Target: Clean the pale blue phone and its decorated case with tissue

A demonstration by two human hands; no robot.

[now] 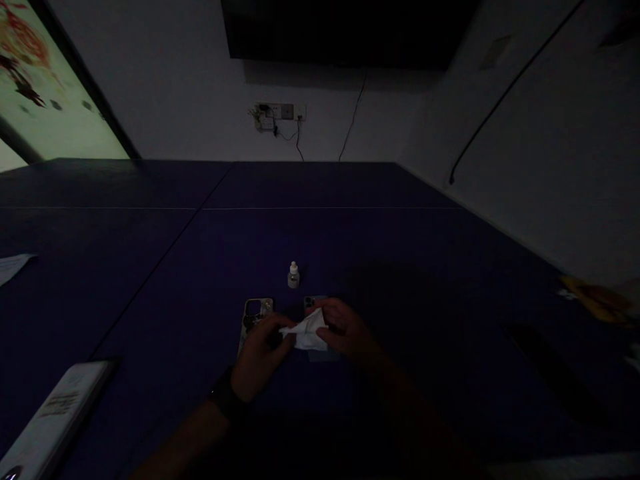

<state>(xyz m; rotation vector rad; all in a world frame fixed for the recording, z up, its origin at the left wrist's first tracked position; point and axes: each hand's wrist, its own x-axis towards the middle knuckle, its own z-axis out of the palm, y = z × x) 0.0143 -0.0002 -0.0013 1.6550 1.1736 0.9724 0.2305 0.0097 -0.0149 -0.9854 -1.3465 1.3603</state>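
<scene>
A crumpled white tissue (310, 333) is stretched between my two hands. My left hand (260, 350), with a dark watch on its wrist, pinches the tissue's left end. My right hand (347, 331) grips its right side between thumb and fingers. Beneath the tissue lies a phone (324, 355), its camera corner showing at the top; my hands and the tissue hide most of it. A patterned phone case (267, 306) with a camera cutout rests partly under my left hand. Just beyond them stands a small clear dropper bottle (293, 277) with a white cap.
The dark blue table (310, 240) reaches to the wall. At lower left is a white box-like object (55, 417), with a paper sheet (15, 267) farther back. A long dark object (555, 373) and a yellowish item (597, 300) lie on the right. The room is dim.
</scene>
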